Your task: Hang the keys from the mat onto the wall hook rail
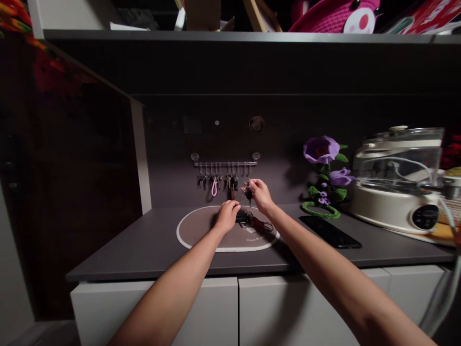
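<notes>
A small bunch of keys (248,193) sits in the narrow pinch grip of the right hand (260,194), just below a wall-mounted key rail (225,164). The left hand (227,216) curves down just beside a dark key fob (242,217) on an oval mat (194,230); whether its grip holds anything, I cannot tell. The mat lies on the grey counter (144,245), near a black smartphone (329,231).

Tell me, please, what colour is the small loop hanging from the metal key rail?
Pink; the loop shows best in the head view.
</notes>
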Demonstrator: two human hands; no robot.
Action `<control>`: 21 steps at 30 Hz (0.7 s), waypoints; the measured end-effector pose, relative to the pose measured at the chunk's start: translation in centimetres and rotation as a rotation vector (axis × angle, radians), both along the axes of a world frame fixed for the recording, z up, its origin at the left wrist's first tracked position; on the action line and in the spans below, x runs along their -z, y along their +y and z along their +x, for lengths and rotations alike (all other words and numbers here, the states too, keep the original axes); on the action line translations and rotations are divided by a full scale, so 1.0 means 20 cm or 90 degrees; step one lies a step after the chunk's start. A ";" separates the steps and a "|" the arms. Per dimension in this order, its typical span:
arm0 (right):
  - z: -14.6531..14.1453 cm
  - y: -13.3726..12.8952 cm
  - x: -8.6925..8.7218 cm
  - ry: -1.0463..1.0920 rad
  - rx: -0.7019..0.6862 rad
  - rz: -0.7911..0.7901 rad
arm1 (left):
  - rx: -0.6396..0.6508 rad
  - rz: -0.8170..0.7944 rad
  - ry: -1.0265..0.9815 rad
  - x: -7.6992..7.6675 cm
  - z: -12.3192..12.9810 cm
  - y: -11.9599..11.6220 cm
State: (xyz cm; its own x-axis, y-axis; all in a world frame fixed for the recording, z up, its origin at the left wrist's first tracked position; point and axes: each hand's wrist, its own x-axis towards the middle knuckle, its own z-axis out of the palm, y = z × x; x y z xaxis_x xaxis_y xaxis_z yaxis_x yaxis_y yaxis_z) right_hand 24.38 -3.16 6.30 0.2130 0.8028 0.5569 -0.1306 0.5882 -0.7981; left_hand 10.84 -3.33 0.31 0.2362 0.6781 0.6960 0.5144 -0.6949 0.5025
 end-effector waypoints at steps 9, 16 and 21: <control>-0.09 0.16 -0.13 0.095 -0.021 -0.058 | -0.126 0.009 0.033 -0.02 0.00 -0.04; -0.11 0.32 -0.19 0.111 0.025 -0.053 | -0.172 0.006 0.052 -0.02 0.00 -0.05; -0.13 0.42 -0.20 0.120 0.101 -0.076 | -0.175 0.010 0.055 -0.02 0.00 -0.05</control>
